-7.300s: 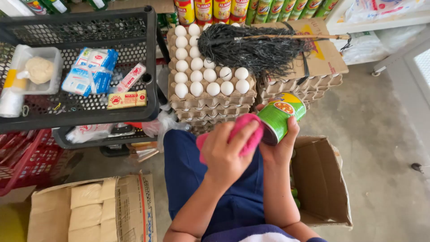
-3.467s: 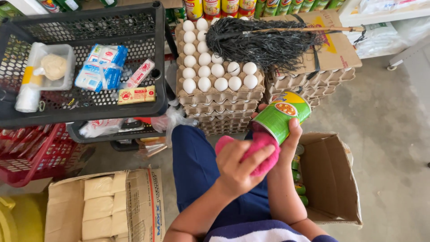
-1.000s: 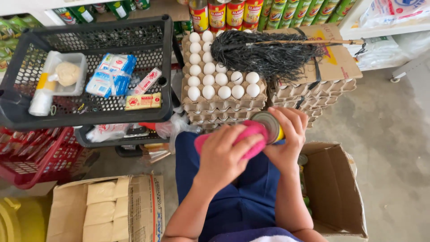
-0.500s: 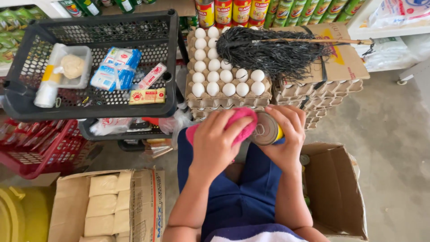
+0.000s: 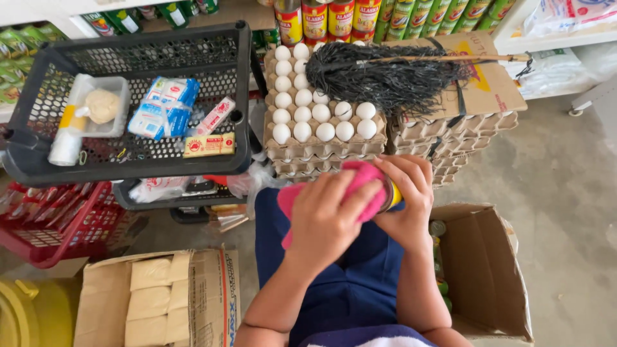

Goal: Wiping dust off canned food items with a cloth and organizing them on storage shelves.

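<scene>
Head view, looking down over the person's lap: a black perforated plastic basket point(image 5: 238, 96) holds a clear plastic tub point(image 5: 119, 87) with a pale round lump in it, a white roll with a yellow band point(image 5: 69, 133), a blue-and-white packet point(image 5: 164, 108), a slim red-and-white bar point(image 5: 215, 115) and a flat yellow packet point(image 5: 209, 145). Beside it, a stack of grey cardboard egg trays point(image 5: 321, 157) carries rows of white eggs point(image 5: 308, 115) on top, and a black stringy duster with a wooden stick point(image 5: 392, 77) lies across the eggs and the neighbouring brown cardboard box point(image 5: 488, 96). A red plastic crate point(image 5: 58, 244) sits lower left, next to an open brown carton of tan blocks point(image 5: 154, 295). On the right stands an open brown cardboard box point(image 5: 488, 270) on the floor, with a few cans only just showing inside at its near edge. The left hand point(image 5: 328, 215) is curled over a pink cloth point(image 5: 360, 186), pressing it against the can. The right hand point(image 5: 408, 193) is wrapped around a small tin can with a yellow-edged label point(image 5: 391, 196), gripping it in front of the egg trays, above the lap; most of the can is hidden by cloth and fingers.
</scene>
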